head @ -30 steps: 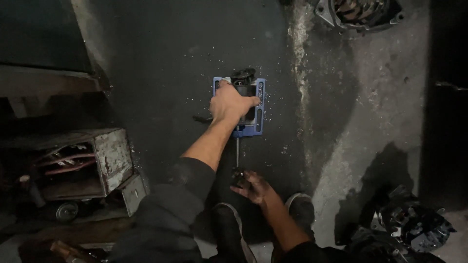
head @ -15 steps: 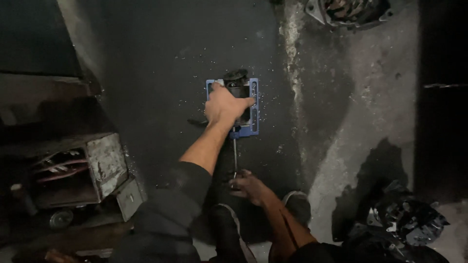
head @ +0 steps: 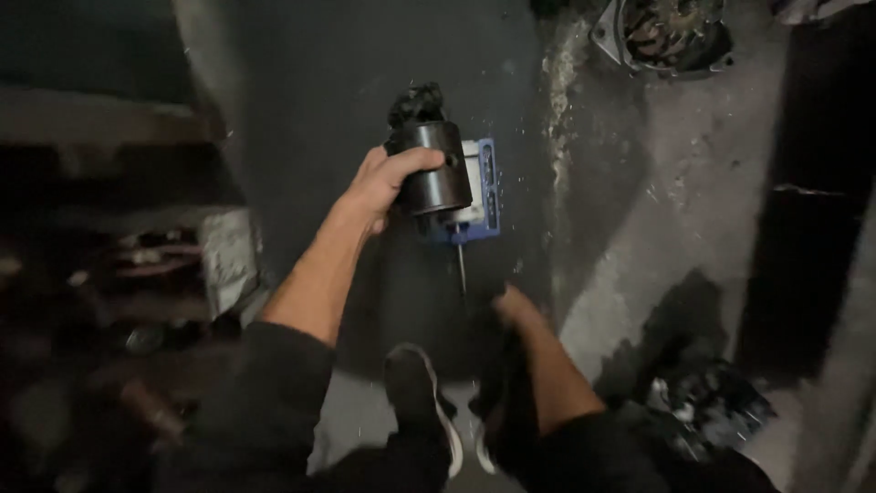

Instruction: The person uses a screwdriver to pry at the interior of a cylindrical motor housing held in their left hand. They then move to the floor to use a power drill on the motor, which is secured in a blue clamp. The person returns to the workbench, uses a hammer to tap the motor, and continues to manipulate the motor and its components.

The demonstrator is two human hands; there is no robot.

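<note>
My left hand (head: 383, 183) grips a black cylindrical motor housing (head: 433, 164), lifted a little above a blue vise (head: 479, 196) that stands on the dark floor. A thin metal rod, the vise handle (head: 463, 269), runs from the vise toward me. My right hand (head: 513, 306) is at the near end of that rod, blurred; whether it grips the rod I cannot tell. My shoe (head: 420, 393) shows below, between my arms.
A round metal motor part (head: 671, 32) lies at the top right on the lighter concrete. A heap of dark parts (head: 707, 402) sits at the lower right. On the left stands an open metal box (head: 192, 265) with wires and clutter.
My left hand has raised the black cylinder off the blue vise. The view has shifted and come closer. My right hand stays near the end of the rod.
</note>
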